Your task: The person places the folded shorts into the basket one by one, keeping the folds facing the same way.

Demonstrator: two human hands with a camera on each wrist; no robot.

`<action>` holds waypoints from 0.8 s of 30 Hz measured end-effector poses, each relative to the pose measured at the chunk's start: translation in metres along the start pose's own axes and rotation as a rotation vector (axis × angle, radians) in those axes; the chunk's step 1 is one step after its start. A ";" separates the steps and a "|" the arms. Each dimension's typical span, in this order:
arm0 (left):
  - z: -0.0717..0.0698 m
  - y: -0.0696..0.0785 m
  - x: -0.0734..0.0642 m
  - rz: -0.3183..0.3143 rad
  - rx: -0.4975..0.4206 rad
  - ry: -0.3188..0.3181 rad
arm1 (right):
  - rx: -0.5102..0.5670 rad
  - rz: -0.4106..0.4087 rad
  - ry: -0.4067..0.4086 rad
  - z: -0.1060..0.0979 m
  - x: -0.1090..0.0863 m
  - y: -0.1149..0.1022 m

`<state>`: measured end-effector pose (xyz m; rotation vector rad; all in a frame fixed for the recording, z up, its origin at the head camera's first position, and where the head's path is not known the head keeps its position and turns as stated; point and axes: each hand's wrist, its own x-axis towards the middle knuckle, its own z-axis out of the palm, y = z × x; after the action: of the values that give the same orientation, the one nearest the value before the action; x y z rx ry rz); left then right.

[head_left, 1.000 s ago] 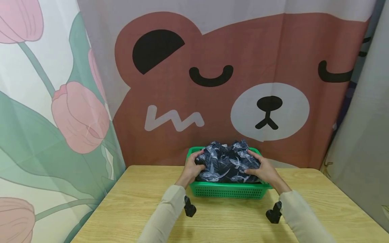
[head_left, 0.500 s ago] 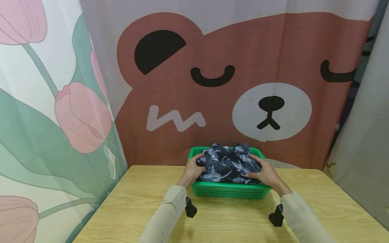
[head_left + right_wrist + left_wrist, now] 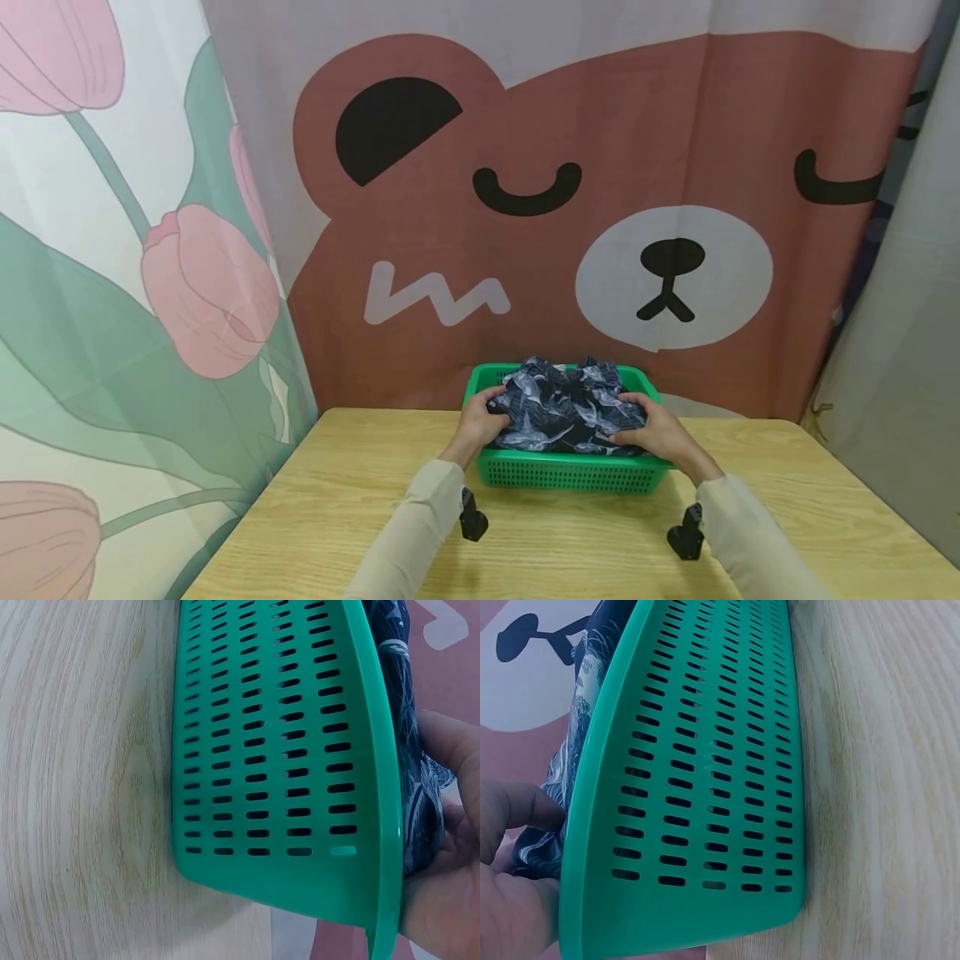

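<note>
A crumpled dark cloth (image 3: 558,408) with a white leaf-like print sits in a green plastic basket (image 3: 573,473). My left hand (image 3: 480,421) grips the left side of the cloth, thumb toward me and fingers behind. At the other end, my right hand (image 3: 656,432) holds the right side in the same way. The left wrist view has that hand's thumb (image 3: 529,810) against the cloth just above the basket rim. In the right wrist view, the fingers curl round a fold of cloth (image 3: 420,817) beside the rim. The basket's floor is hidden.
The basket stands near the far edge of a light wooden table (image 3: 570,550). Close behind hangs a curtain (image 3: 420,225) with a brown bear print. A tulip-print curtain (image 3: 210,292) is on the left, a pale one (image 3: 892,367) on the right.
The cloth's top has sunk a little lower into the basket, and both hands have gone down slightly with it. The whole head view has shifted slightly.
</note>
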<state>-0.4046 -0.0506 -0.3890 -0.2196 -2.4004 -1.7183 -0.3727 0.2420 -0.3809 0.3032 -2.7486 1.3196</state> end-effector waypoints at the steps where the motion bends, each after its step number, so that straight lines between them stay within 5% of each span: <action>1: 0.000 0.000 0.000 0.003 0.001 0.002 | 0.003 -0.002 -0.006 0.000 0.000 0.000; 14: 0.002 0.003 -0.003 0.021 0.101 -0.043 | -0.081 -0.055 0.028 0.000 -0.002 0.003; 24: 0.002 0.006 -0.008 0.065 0.241 -0.087 | -0.277 -0.156 0.142 0.005 -0.004 0.005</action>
<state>-0.3957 -0.0470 -0.3858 -0.3394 -2.6022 -1.4038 -0.3693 0.2419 -0.3880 0.3770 -2.6790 0.8747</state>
